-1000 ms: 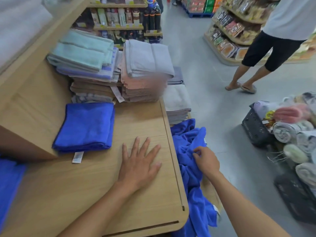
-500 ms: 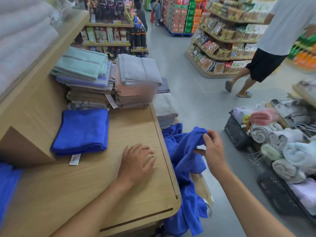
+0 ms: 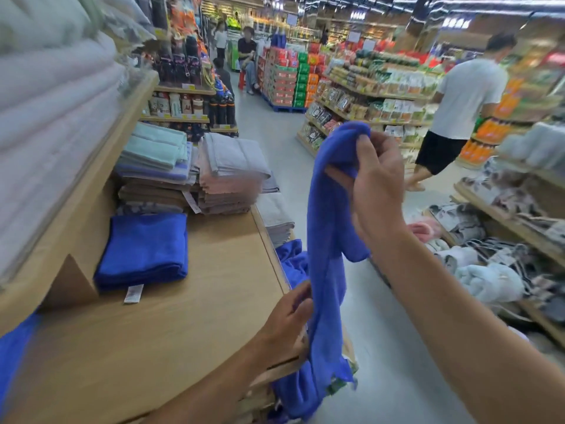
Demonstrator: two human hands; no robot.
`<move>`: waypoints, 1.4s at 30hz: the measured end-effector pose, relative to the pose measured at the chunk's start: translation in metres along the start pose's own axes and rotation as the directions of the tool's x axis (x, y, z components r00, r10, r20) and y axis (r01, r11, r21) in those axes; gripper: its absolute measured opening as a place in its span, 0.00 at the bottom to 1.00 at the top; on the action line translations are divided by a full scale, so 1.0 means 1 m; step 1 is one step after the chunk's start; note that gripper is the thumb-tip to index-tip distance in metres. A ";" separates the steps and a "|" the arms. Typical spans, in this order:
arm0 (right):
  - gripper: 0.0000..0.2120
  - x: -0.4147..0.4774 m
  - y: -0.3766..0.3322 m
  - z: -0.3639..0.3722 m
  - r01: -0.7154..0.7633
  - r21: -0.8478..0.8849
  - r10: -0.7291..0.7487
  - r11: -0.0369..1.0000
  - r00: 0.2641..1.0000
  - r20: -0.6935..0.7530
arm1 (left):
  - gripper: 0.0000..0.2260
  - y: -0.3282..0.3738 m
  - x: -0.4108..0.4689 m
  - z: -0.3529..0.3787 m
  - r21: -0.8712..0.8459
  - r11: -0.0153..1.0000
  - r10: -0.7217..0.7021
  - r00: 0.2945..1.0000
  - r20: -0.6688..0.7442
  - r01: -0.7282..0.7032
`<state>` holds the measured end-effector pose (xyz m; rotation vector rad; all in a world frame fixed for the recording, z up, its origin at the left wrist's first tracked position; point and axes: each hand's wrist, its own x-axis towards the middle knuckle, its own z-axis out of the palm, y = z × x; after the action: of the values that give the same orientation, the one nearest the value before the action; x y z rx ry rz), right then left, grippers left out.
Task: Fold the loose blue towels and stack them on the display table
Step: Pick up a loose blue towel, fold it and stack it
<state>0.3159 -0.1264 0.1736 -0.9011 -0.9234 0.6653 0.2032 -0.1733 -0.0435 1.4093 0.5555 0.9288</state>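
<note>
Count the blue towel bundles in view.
4. A folded blue pile on the display table; a loose blue towel gripped by left hand and right hand; a blue heap beyond the table's right edge; a blue piece at the lower left edge. Piles may hide more.

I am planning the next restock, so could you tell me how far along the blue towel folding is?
Done: one folded blue stack lies on the display table. In hand: the right hand holds up a loose blue towel while the left hand grips it lower down; it is not yet folded. Left: more loose blue cloth bunched beyond the table's edge.
</note>
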 end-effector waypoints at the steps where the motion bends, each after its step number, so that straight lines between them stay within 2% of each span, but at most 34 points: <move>1: 0.04 0.004 -0.006 0.011 0.034 -0.009 -0.034 0.999 0.999 0.013 | 0.25 0.003 -0.005 0.000 -0.046 0.999 0.005 1.000 -0.012 -0.006; 2: 0.03 0.008 -0.008 0.022 0.062 -0.019 -0.061 0.998 0.998 0.031 | 0.33 0.007 -0.009 -0.001 -0.052 0.999 0.014 1.000 -0.026 -0.015; 3: 0.02 0.011 -0.008 0.035 0.085 -0.030 -0.083 0.996 0.995 0.053 | 0.32 0.011 -0.014 -0.001 -0.026 1.000 0.014 0.999 -0.050 -0.015; 4: 0.02 0.014 -0.004 0.049 0.105 -0.040 -0.102 0.994 0.992 0.077 | 0.24 0.016 -0.017 -0.003 -0.012 1.000 0.001 0.996 -0.093 -0.002; 6: 0.02 0.022 0.013 0.075 0.148 -0.096 -0.135 0.984 0.983 0.124 | 0.10 0.022 -0.022 -0.010 -0.055 0.996 -0.086 0.958 -0.275 0.073; 8: 0.02 0.031 0.042 0.099 0.168 -0.231 -0.124 0.958 0.973 0.193 | 0.10 0.020 -0.029 -0.029 -0.196 0.969 -0.225 0.866 -0.447 0.150; 10: 0.05 0.035 0.077 0.115 0.157 -0.429 -0.017 0.889 0.950 0.313 | 0.10 0.015 -0.044 -0.056 -0.351 0.911 -0.382 0.761 -0.525 0.216; 11: 0.07 0.034 0.097 0.118 0.155 -0.544 0.085 0.825 0.917 0.390 | 0.11 0.010 -0.055 -0.070 -0.420 0.871 -0.466 0.700 -0.541 0.254; 13: 0.09 0.019 0.135 0.112 0.208 -0.731 0.330 0.650 0.789 0.518 | 0.13 -0.001 -0.083 -0.096 -0.537 0.775 -0.614 0.598 -0.515 0.333; 14: 0.12 0.005 0.151 0.104 0.252 -0.775 0.418 0.579 0.724 0.548 | 0.14 -0.006 -0.097 -0.105 -0.564 0.738 -0.659 0.575 -0.485 0.370; 15: 0.14 -0.011 0.164 0.094 0.300 -0.785 0.464 0.542 0.672 0.577 | 0.14 -0.011 -0.109 -0.113 -0.569 0.714 -0.686 0.572 -0.450 0.408; 17: 0.11 -0.048 0.178 0.071 0.383 -0.740 0.470 0.553 0.590 0.657 | 0.15 -0.014 -0.125 -0.121 -0.560 0.693 -0.700 0.610 -0.372 0.454; 19: 0.06 -0.090 0.180 0.044 0.370 -0.694 0.487 0.618 0.512 0.707 | 0.16 -0.015 -0.130 -0.125 -0.543 0.704 -0.682 0.648 -0.338 0.457; 21: 0.02 -0.131 0.179 0.010 0.318 -0.647 0.500 0.693 0.434 0.749 | 0.17 -0.016 -0.133 -0.125 -0.537 0.711 -0.675 0.654 -0.340 0.454; 23: 0.08 -0.164 0.177 -0.022 0.399 -0.581 0.457 0.710 0.367 0.810 | 0.19 -0.018 -0.133 -0.125 -0.543 0.707 -0.680 0.646 -0.345 0.454; 26: 0.23 -0.203 0.191 -0.058 0.649 -0.478 0.392 0.591 0.287 0.874 | 0.20 -0.017 -0.131 -0.126 -0.621 0.674 -0.689 0.643 -0.335 0.399; 28: 0.28 -0.225 0.207 -0.069 0.753 -0.451 0.352 0.479 0.306 0.885 | 0.23 -0.018 -0.131 -0.127 -0.701 0.626 -0.695 0.652 -0.302 0.342; 31: 0.29 -0.247 0.233 -0.075 0.793 -0.487 0.277 0.367 0.407 0.871 | 0.29 -0.021 -0.131 -0.129 -0.802 0.546 -0.682 0.683 -0.260 0.241; 34: 0.23 -0.251 0.244 -0.075 0.768 -0.531 0.200 0.359 0.492 0.847 | 0.31 -0.022 -0.133 -0.126 -0.854 0.488 -0.667 0.707 -0.234 0.178; 36: 0.15 -0.247 0.243 -0.073 0.729 -0.547 0.165 0.412 0.531 0.831 | 0.29 -0.026 -0.133 -0.126 -0.843 0.507 -0.678 0.686 -0.264 0.177; 38: 0.05 -0.242 0.240 -0.070 0.611 -0.598 0.159 0.518 0.619 0.770 | 0.21 -0.028 -0.130 -0.128 -0.775 0.582 -0.712 0.614 -0.340 0.245; 40: 0.15 -0.236 0.233 -0.068 0.308 -0.689 0.261 0.656 0.764 0.590 | 0.10 -0.026 -0.122 -0.128 -0.623 0.685 -0.708 0.546 -0.448 0.377; 42: 0.18 -0.228 0.228 -0.063 -0.062 -0.618 0.365 0.784 0.851 0.378 | 0.15 -0.023 -0.110 -0.131 -0.344 0.758 -0.639 0.525 -0.562 0.554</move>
<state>0.2428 -0.2234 -0.1315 -1.4557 -1.5435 0.8464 0.0417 -0.1841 -0.1031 0.6239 1.4035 0.8342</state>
